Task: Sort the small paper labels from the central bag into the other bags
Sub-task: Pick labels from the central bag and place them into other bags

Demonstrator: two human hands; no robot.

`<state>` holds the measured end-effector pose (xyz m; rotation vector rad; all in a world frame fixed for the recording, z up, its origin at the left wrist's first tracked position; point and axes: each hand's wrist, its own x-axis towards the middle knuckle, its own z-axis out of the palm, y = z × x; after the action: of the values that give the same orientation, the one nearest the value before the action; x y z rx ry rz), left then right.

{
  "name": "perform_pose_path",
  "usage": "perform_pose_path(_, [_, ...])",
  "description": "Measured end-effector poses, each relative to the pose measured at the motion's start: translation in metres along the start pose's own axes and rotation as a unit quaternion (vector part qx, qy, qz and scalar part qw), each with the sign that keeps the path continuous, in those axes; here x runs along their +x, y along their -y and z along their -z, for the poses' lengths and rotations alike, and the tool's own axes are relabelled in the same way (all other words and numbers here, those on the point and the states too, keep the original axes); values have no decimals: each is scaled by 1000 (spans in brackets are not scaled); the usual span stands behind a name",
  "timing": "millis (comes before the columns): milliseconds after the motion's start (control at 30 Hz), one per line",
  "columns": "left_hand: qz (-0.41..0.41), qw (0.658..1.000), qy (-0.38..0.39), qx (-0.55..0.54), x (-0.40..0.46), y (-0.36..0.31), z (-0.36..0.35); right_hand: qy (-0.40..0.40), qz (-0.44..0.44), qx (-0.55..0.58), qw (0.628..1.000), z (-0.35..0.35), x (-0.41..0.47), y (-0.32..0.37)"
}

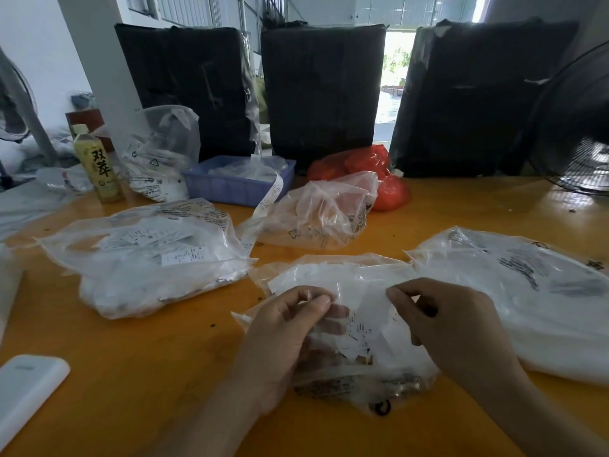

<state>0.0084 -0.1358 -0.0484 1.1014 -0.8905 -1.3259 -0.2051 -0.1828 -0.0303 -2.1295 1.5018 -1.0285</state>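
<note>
The central clear plastic bag (342, 282) lies on the orange table in front of me, with small white paper labels (359, 331) inside. My left hand (280, 338) pinches the bag's edge between thumb and fingers. My right hand (454, 321) pinches the plastic on the other side. A bag full of white labels (148, 258) lies to the left, another large bag (534, 291) to the right. A third clear bag (323, 216) sits just behind the central one.
A blue tray (237, 189) with plastic and a label strip, a yellow bottle (99, 166), an upright clear bag (161, 150) and a red bag (372, 169) stand farther back. Three black wrapped bundles (323, 90) line the far edge. A fan (573, 127) stands right, a white device (26, 387) near left.
</note>
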Motion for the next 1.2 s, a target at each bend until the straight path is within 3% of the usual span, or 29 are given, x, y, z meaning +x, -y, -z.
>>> perform_pose_path(167, [7,1000,3,-22,-2,-4,-2,43,-25,277,960,7,-4,7])
perform_pose_path(400, [29,999,24,-6,-4,-3,-3,54,-83,385,918,-1,-4,2])
perform_pose_path(567, [37,998,38,24,-7,-3,-7,82,-90,357,926,-2,-5,2])
perform_pose_path(733, [29,997,47,55,-7,0,-8,59,-93,379,919,-1,-7,8])
perform_pose_path(900, [24,997,52,52,-5,4,-6,22,-40,361,932,0,-11,13])
perform_pose_path(1100, [8,993,68,92,-6,9,-5,44,-12,389,920,-3,-13,13])
perform_pose_path(1200, [-8,990,70,125,-6,9,-6,52,-14,352,935,-3,-13,14])
